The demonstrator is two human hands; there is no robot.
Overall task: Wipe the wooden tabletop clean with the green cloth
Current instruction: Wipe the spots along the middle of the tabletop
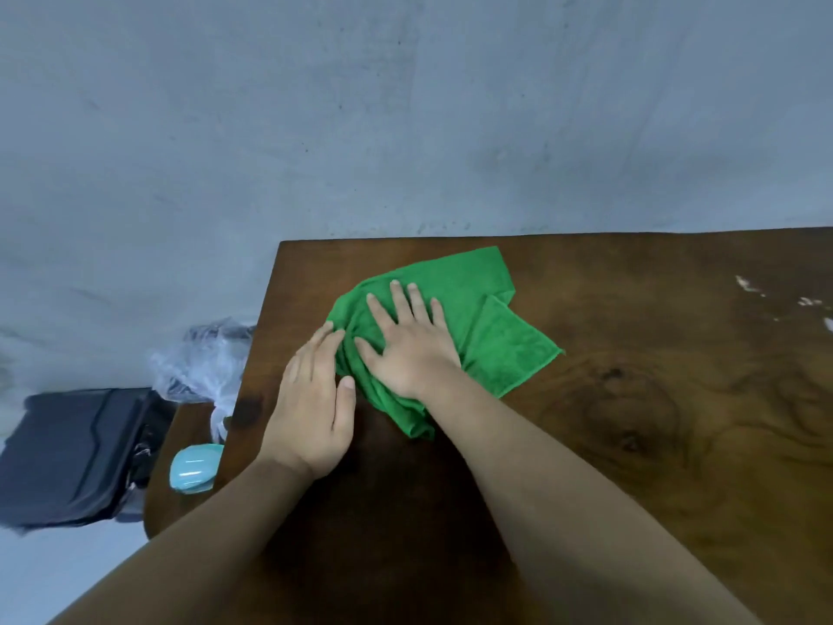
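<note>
The green fluffy cloth (491,336) lies rumpled and partly folded near the far left corner of the dark brown wooden tabletop (653,399). The right hand (408,342) presses flat on it, fingers spread and straight. The left hand (311,408) lies flat just beside it, fingertips touching the cloth's edge. Pale flecks (748,286), perhaps crumbs, are cut off at the right. A light blue rounded object (194,469) is half hidden below the table's edge.

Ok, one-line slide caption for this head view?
Right hand presses the green cloth flat near the far left corner of the wooden tabletop; left hand rests alongside, fingertips at the cloth's edge.
</note>
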